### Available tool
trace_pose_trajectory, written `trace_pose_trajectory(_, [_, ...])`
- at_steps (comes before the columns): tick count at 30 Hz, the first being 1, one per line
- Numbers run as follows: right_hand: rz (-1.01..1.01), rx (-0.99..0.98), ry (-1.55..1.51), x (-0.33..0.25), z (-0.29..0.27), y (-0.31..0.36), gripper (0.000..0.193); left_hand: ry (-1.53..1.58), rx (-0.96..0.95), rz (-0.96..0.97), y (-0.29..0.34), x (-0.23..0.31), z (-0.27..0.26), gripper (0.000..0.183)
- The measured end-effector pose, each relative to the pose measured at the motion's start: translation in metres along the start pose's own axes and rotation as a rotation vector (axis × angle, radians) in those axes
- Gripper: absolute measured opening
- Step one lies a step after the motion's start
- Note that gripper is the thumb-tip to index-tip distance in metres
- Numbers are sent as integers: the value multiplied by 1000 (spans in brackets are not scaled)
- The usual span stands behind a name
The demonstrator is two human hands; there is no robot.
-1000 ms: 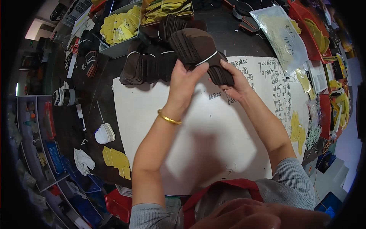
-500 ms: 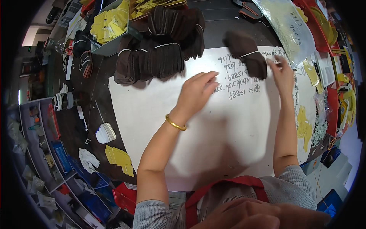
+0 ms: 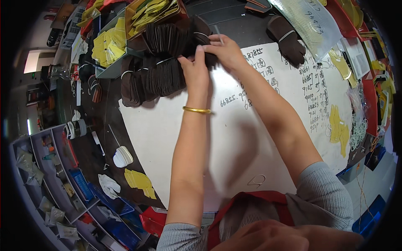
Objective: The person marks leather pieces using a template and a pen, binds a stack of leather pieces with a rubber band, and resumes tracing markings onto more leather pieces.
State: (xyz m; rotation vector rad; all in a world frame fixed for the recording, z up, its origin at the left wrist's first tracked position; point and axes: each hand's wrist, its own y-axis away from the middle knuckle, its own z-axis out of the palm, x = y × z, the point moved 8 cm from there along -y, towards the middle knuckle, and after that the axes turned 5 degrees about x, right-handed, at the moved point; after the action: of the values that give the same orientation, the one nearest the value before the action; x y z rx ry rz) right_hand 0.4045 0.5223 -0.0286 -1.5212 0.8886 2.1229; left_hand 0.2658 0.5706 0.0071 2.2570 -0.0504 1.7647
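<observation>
Several bundles of dark brown, thin, stacked flat pieces, each with a pale band around it, are piled at the back of a white paper sheet (image 3: 159, 138). One bundle (image 3: 202, 30) is at the pile's right end. My right hand (image 3: 226, 51) grips its right side with bent fingers. My left hand (image 3: 195, 71), with a gold bangle at the wrist, closes on its near side, thumb raised. The hands partly hide this bundle. Apart from the pile, another banded bundle (image 3: 289, 46) lies at the back right, its pieces fanned at the near end.
Boxes of yellow pieces (image 3: 109, 45) stand behind and left of the pile. A clear plastic sheet (image 3: 307, 27) and red bins (image 3: 341, 16) are at the back right. Yellow pieces (image 3: 338, 129) lie at the right. A thin loop (image 3: 256, 180) lies on the paper near me. Divided trays (image 3: 63, 175) stand at the left.
The separate bundle, blurred beside my right hand before, now rests at the back right. Both hands have moved to the pile's right end and closed on a bundle. The view has shifted.
</observation>
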Motion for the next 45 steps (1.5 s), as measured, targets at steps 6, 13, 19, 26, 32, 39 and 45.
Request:
trace_pose_trajectory(6, [-44,-1,-161,-34,-46,69,57,277,-312,-70,30,13,28,57])
trace_pose_trajectory(13, [-36,22,-188,-43,-67,92,54,-238,-141,228,45,23,24,82])
trace_pose_trajectory(19, [1,19,-200,-47,-76,98,53,-341,-175,248,55,27,27,88])
trace_pose_trajectory(26, [48,-38,-236,-43,-79,110,50,-339,-171,318,62,37,18,71])
trace_pose_trajectory(32, [121,-143,-96,-49,-81,118,39,472,-590,-270,82,43,45,77])
trace_pose_trajectory(39, [65,-67,-58,-63,-80,102,33,174,-276,116,104,46,38,98])
trace_pose_trajectory(45, [100,-70,-124,-50,-89,107,33,336,-284,19,112,49,36,81])
